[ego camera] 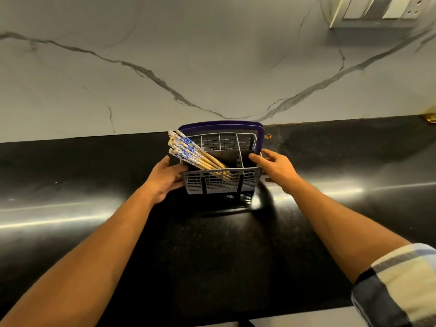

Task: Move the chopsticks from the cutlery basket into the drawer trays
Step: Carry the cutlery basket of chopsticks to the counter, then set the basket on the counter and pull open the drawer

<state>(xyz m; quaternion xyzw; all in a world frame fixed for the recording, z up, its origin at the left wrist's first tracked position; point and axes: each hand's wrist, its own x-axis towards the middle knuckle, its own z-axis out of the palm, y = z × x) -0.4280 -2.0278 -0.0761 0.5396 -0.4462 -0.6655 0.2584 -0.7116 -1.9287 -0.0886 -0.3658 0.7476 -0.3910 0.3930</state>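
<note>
While chopsticks lean in cutlery basket, L hand & R hand grip its sides; no legible text.

Chopsticks: lower tips hidden behind the cutlery basket front mesh. Left hand fingers hidden behind basket's left wall; right hand fingertips partly hidden at right wall. Wall switch plate cut off by top edge. Gold object cut off at right edge, unidentifiable. Checked sleeve blurred, cropped.
</note>
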